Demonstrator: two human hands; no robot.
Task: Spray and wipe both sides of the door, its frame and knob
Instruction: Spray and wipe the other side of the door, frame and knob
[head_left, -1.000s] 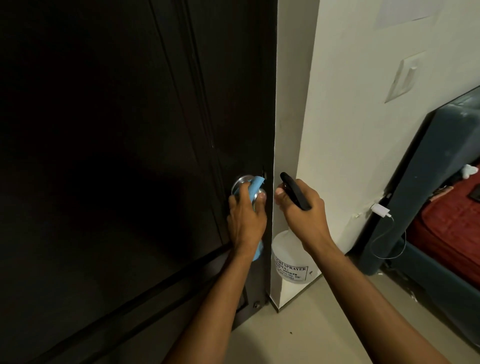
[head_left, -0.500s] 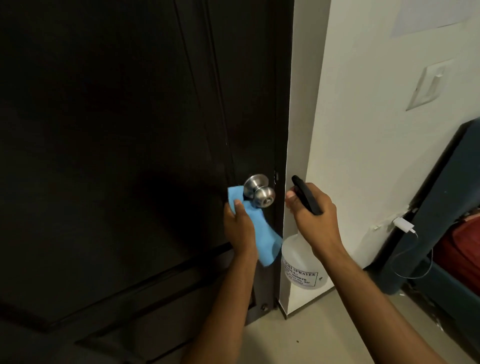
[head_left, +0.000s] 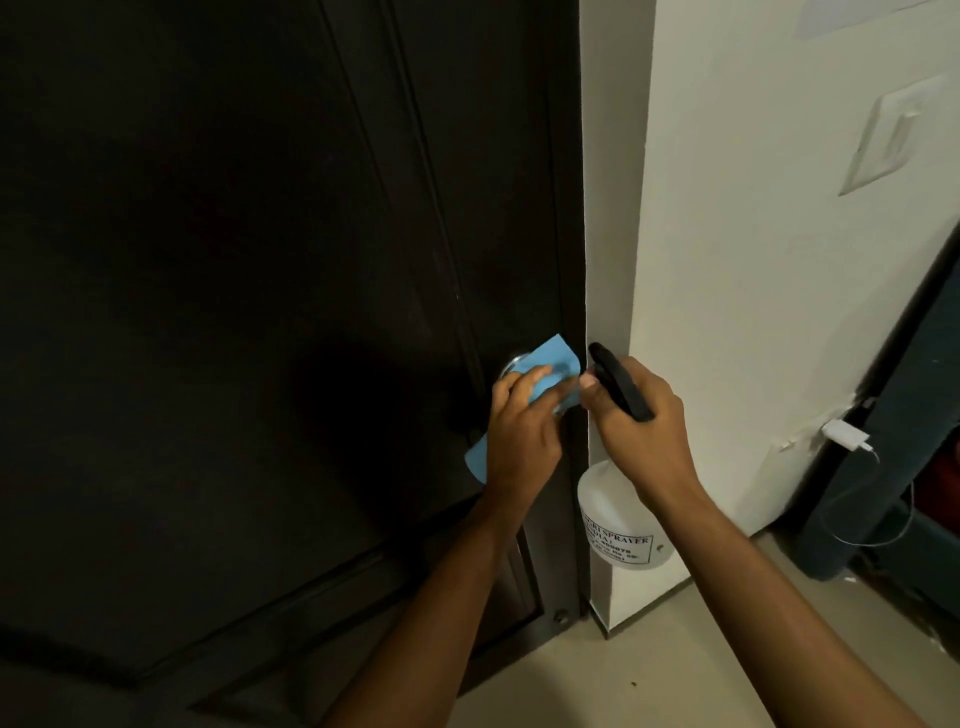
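Note:
A dark brown panelled door (head_left: 249, 291) fills the left of the view, shut against its dark frame (head_left: 569, 208). My left hand (head_left: 522, 434) presses a blue cloth (head_left: 709, 366) over the metal knob (head_left: 511, 366); only a sliver of the knob's rim shows. My right hand (head_left: 641, 431) grips the black trigger head of a white spray bottle (head_left: 615, 525), which hangs below the hand beside the frame. The nozzle points up and left, close to the cloth.
A white wall corner (head_left: 644, 260) stands right of the frame, with a light switch (head_left: 888, 135) higher up. A white charger (head_left: 844, 434) with a cable is plugged in low on the wall. Dark blue furniture (head_left: 893, 467) stands at the far right. The floor (head_left: 613, 675) is beige tile.
My left hand has moved up from below the knob and now covers it with the cloth; half a second ago the knob was bare. The right hand has barely moved.

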